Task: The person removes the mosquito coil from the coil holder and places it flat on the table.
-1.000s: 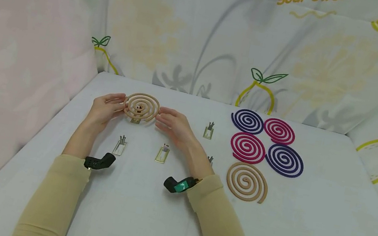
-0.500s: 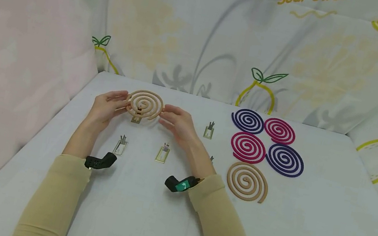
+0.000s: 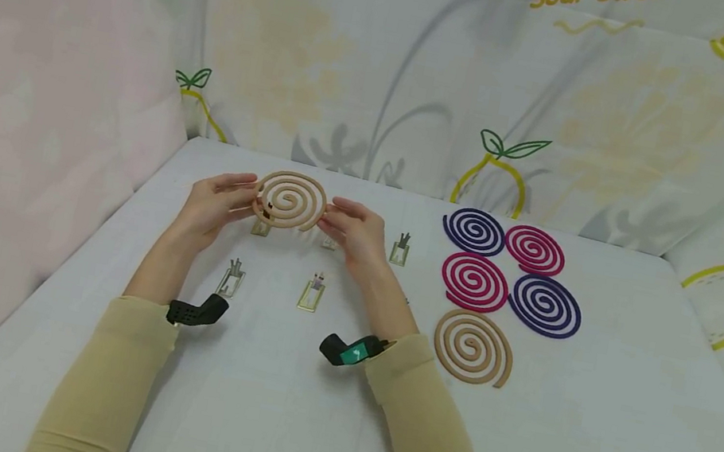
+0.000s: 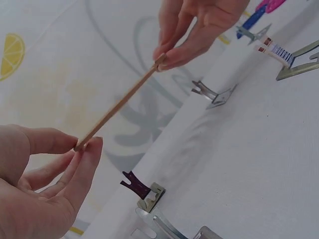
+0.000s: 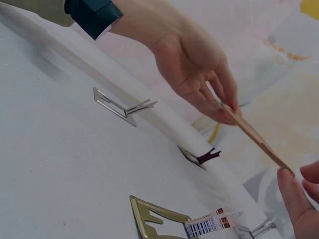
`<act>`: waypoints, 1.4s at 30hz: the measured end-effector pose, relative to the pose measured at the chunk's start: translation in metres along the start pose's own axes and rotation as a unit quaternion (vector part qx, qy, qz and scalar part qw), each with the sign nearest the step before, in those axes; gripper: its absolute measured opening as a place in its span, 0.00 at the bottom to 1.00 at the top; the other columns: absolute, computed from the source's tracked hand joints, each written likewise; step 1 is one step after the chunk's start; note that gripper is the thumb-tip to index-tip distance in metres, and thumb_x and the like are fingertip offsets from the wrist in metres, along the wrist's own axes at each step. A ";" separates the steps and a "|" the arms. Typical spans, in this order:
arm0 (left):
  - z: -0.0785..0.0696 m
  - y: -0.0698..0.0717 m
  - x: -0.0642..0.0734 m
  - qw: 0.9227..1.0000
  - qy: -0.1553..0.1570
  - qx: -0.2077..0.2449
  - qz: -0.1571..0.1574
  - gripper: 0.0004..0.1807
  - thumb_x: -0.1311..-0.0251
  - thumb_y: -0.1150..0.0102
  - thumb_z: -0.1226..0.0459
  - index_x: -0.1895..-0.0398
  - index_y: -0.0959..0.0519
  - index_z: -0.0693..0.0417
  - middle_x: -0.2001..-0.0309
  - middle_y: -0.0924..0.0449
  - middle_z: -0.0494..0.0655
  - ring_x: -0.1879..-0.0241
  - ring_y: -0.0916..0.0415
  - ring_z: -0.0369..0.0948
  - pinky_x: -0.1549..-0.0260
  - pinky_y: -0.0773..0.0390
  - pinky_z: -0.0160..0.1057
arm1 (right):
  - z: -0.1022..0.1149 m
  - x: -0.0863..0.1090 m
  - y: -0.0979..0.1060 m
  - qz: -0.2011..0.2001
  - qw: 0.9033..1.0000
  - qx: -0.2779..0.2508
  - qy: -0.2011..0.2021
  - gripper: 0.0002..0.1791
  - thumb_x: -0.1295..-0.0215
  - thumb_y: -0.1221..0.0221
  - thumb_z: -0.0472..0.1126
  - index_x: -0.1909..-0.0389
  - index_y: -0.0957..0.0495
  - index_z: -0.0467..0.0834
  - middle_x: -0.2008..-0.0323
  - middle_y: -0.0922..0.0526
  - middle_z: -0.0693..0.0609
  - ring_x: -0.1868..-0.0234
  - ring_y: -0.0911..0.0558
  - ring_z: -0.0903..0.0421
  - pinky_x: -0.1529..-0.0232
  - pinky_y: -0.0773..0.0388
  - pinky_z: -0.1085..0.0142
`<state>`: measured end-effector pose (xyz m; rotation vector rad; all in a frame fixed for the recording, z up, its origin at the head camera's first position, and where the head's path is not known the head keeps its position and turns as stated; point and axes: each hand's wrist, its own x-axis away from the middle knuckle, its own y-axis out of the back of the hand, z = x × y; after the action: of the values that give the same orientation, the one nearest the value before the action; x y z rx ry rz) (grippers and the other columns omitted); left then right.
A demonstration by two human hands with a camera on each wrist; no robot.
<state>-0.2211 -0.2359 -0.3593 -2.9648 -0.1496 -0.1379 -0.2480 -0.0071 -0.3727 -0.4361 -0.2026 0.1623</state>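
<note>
Head view first: I have the tan coil (image 3: 290, 200) held off the tabletop (image 3: 272, 404) between my left hand (image 3: 214, 208) and right hand (image 3: 353, 233), each pinching an opposite rim, above a small metal stand (image 3: 260, 227); five more coils (image 3: 508, 284) lie well apart to the right. Left wrist view shows the coil edge-on (image 4: 119, 107), my left fingers (image 4: 82, 164) pinching its near end and the right hand (image 4: 197, 30) the far end, with a dark-tipped stand (image 4: 144, 191) below. Right wrist view shows the same grip, right fingers (image 5: 294, 194) at the rim, the left hand (image 5: 197, 74) opposite. I judge the coil brittle, so I would keep both pinches light, hold it level, and bring its centre slot straight down onto the prong without twisting
</note>
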 end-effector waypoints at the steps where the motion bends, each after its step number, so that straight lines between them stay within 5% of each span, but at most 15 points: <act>1: 0.000 -0.001 0.000 1.000 0.000 -0.002 0.003 0.26 0.31 0.45 0.71 0.33 0.36 0.71 0.58 0.20 0.43 0.62 0.17 0.31 0.57 0.16 0.28 | 0.001 0.000 0.000 -0.006 1.000 0.001 0.002 0.23 0.34 0.44 0.22 0.38 0.29 0.25 0.58 0.19 0.41 0.65 0.16 0.57 0.50 0.15 0.64; 12: -0.001 -0.011 0.002 0.999 0.005 -0.023 0.041 0.29 0.32 0.42 0.68 0.32 0.36 0.73 0.63 0.15 0.38 0.64 0.16 0.32 0.59 0.15 0.29 | 0.013 0.000 0.009 -0.033 0.999 0.039 0.016 0.22 0.36 0.39 0.25 0.40 0.27 0.25 0.62 0.17 0.44 0.69 0.15 0.59 0.63 0.14 0.69; 22: -0.001 -0.023 0.003 0.998 -0.002 -0.041 0.051 0.28 0.30 0.43 0.68 0.32 0.35 0.73 0.59 0.19 0.41 0.62 0.18 0.33 0.59 0.15 0.29 | 0.027 0.003 0.020 -0.040 0.998 0.052 0.007 0.20 0.37 0.38 0.25 0.43 0.24 0.27 0.53 0.16 0.36 0.66 0.14 0.56 0.56 0.13 0.63; 42: 0.002 -0.043 0.008 0.997 -0.010 -0.050 0.050 0.24 0.30 0.45 0.71 0.34 0.32 0.74 0.60 0.20 0.42 0.65 0.17 0.32 0.61 0.14 0.31 | 0.039 0.016 0.033 -0.058 0.997 0.045 -0.006 0.21 0.37 0.38 0.25 0.42 0.25 0.26 0.58 0.16 0.41 0.64 0.14 0.56 0.56 0.13 0.63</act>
<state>-0.2178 -0.1923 -0.3537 -3.0657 0.0033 -0.1048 -0.2450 0.0418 -0.3496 -0.3334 -0.2303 0.0603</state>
